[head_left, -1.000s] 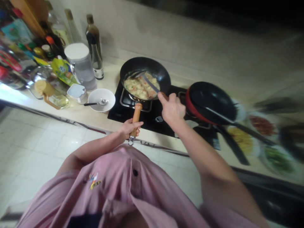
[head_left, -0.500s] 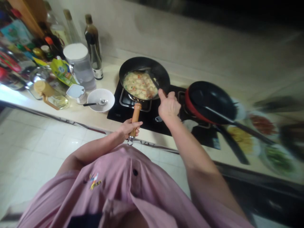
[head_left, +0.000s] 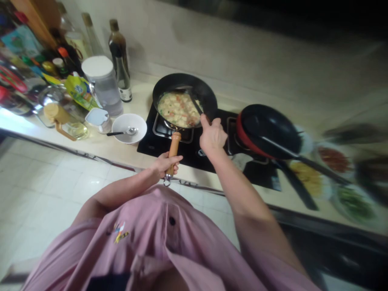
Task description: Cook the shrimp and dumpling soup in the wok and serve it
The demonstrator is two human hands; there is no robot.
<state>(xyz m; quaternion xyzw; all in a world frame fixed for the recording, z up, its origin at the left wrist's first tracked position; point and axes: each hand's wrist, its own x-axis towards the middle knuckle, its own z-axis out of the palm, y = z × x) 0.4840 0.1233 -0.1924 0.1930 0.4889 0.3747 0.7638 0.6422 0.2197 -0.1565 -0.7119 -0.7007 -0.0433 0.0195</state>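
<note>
Left hand [head_left: 165, 163] clamps wok handle [head_left: 173, 146] — wok [head_left: 184, 99] on burner ahead. Right hand [head_left: 212, 135] holds spatula [head_left: 194, 104], blade in food. Keep strokes low, wok steady — avoid spills.

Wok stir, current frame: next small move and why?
Probably sweep the spatula back across the food: its blade sits at the wok's far right side, gripped by the right hand, while the left hand steadies the wooden handle.
</note>
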